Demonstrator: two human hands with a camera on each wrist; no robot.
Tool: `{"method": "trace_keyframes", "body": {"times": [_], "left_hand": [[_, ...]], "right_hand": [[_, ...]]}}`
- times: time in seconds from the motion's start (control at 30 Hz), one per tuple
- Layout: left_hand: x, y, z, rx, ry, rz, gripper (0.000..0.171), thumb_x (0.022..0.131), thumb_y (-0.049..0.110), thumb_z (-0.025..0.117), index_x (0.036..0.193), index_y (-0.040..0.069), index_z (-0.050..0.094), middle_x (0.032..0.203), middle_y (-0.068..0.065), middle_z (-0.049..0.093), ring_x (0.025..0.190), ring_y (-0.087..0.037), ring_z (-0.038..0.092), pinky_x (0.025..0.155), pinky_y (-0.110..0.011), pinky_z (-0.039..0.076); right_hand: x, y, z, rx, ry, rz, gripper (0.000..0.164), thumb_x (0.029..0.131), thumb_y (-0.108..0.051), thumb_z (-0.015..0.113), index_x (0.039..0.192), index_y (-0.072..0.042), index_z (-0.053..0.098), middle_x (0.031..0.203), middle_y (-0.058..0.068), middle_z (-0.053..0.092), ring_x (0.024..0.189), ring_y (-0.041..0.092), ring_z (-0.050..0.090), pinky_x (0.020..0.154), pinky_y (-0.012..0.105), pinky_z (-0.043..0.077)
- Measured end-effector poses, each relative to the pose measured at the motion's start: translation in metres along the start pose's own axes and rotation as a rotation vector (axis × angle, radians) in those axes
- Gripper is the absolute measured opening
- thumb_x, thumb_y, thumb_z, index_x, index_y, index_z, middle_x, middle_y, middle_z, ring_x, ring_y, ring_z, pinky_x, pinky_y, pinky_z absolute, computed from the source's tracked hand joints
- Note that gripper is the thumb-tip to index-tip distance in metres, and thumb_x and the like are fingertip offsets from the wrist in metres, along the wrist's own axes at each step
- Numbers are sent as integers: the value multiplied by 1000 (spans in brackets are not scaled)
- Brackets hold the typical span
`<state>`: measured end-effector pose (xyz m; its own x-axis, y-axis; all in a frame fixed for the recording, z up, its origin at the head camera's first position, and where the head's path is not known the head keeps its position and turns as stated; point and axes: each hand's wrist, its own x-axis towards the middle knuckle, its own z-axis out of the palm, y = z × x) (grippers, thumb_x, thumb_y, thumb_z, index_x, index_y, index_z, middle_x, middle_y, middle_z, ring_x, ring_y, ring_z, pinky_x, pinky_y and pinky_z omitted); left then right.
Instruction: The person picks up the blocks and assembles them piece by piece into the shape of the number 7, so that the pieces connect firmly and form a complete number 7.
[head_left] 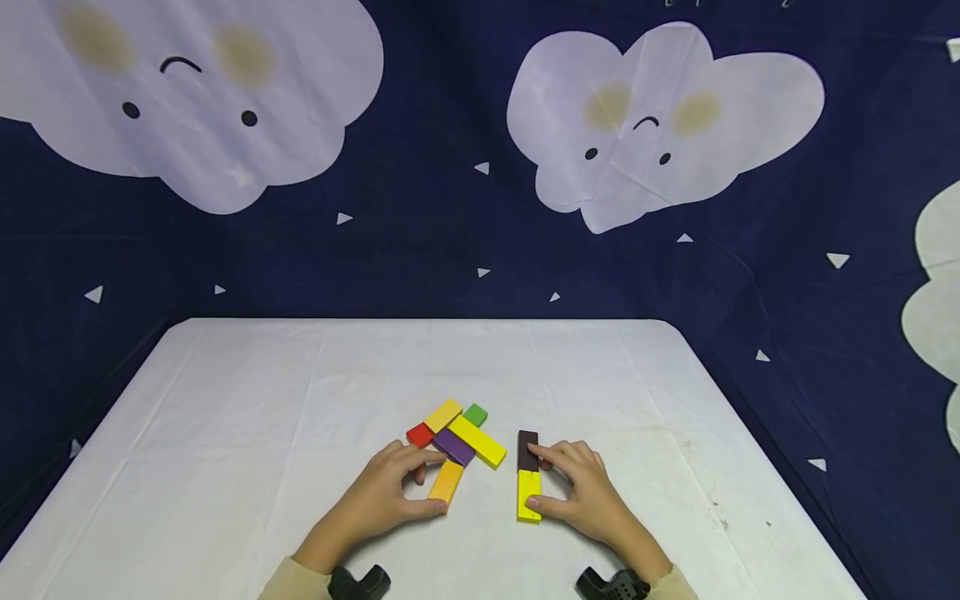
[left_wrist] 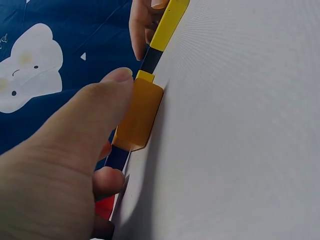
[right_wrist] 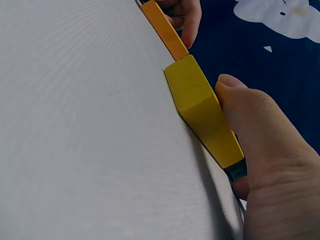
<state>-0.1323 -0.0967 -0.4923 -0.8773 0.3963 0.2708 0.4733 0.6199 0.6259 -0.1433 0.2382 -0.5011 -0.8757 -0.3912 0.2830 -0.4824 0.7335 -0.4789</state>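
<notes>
Fingers of the right hand (head_left: 581, 493) are spread and uncurled, thumb at the yellow block (head_left: 528, 487), index at the dark block (head_left: 527, 450); that end-to-end pair lies at 9 o'clock, nearer this hand, its long axis running 12 to 6. The left hand (head_left: 386, 493) is likewise spread, thumb at the orange block (head_left: 447, 482), which points 7 to 1, index by the purple block (head_left: 454, 447). Beyond, apart from the pair, the yellow bar (head_left: 477, 440) points 10 to 4; red (head_left: 419, 435), tan (head_left: 443, 416) and green (head_left: 476, 415) blocks sit farther.
</notes>
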Motion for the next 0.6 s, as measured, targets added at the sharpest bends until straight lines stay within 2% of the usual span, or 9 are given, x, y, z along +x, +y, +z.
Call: {"method": "trace_keyframes", "body": {"times": [0.33, 0.6], "left_hand": [[0, 3, 1, 42, -33, -13, 59, 71, 52, 84, 123, 27, 68, 78, 20, 48, 80, -1, 39, 80, -24, 33], [1, 5, 1, 47, -32, -19, 59, 69, 55, 84, 119, 28, 67, 78, 19, 48, 80, -1, 39, 76, -22, 31]], "right_hand": [[0, -1, -1, -6, -3, 7, 67, 77, -60, 76, 137, -34, 59, 101, -25, 55, 97, -2, 41, 84, 32, 31], [0, -2, -1, -6, -2, 4, 68, 76, -58, 77, 136, -31, 60, 101, -24, 56, 97, -2, 41, 85, 32, 31]]}}
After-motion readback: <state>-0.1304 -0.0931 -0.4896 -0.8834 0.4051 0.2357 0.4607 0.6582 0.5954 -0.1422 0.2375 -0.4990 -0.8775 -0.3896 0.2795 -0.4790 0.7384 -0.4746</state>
